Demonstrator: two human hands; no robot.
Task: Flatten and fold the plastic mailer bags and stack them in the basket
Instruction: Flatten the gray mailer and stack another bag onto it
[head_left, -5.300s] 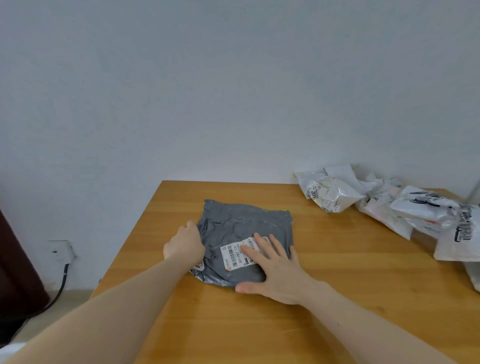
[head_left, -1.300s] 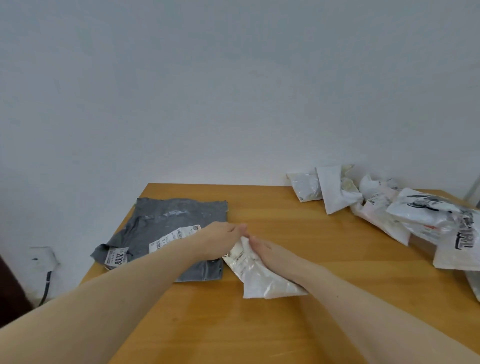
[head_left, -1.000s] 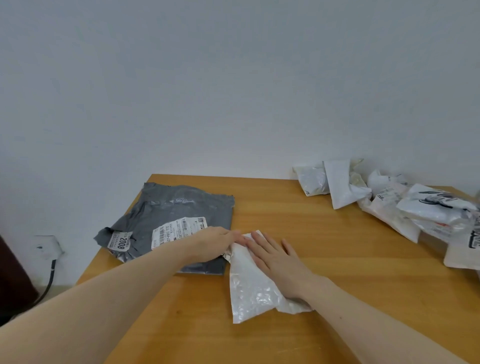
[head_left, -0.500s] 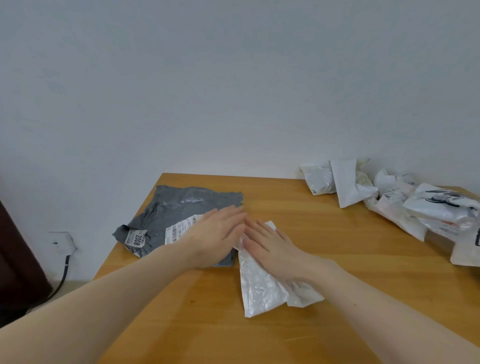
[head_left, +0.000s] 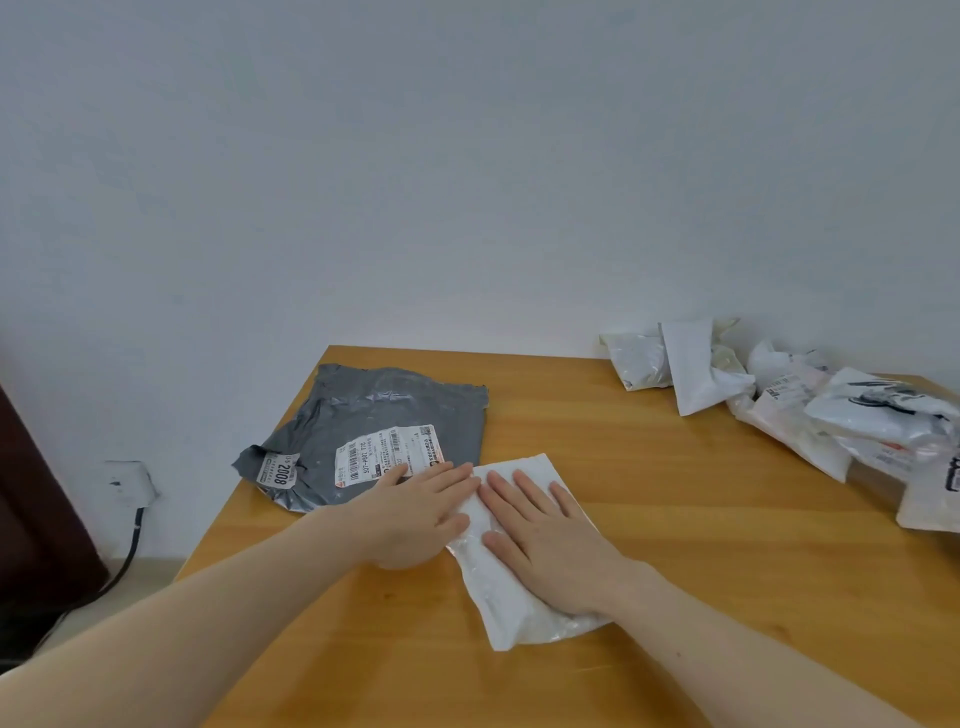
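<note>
Hands: left hand (head_left: 415, 512), right hand (head_left: 540, 535) flat, fingers straight, pressing white mailer (head_left: 514, 597), its middle hidden; pile (head_left: 831, 415) cut off right.

This looks like a plain room in a home or a small office. A bare white wall (head_left: 467, 182) rises behind a wooden table (head_left: 675, 493), and low at the left a wall socket (head_left: 130, 480) has a black cable (head_left: 130, 551) hanging to the floor beside dark furniture (head_left: 36, 519).
</note>
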